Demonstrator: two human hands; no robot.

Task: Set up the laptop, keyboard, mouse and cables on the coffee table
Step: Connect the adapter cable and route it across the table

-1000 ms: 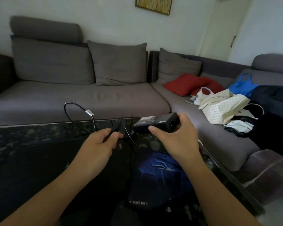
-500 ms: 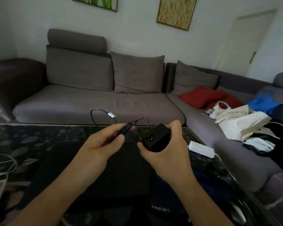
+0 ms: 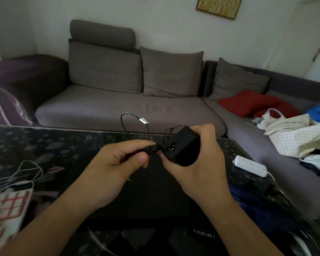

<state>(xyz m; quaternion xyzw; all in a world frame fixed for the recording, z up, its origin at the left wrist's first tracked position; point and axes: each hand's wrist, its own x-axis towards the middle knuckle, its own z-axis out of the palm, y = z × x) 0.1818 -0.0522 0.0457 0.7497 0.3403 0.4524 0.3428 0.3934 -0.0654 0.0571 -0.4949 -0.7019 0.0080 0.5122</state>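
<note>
I have brought the cable plug [image 3: 152,149] in my left hand [image 3: 118,163] right up to the socket end of the power brick [image 3: 181,146], closing the gap; my right hand [image 3: 198,159] has tilted the power brick's socket toward the plug.

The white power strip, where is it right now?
The white power strip lies on the right side of the dark coffee table, near its edge, just right of the right hand holding the black power adapter.

two bare forearms — left hand [image 3: 116,169], right hand [image 3: 198,163] — short plain nails
</note>
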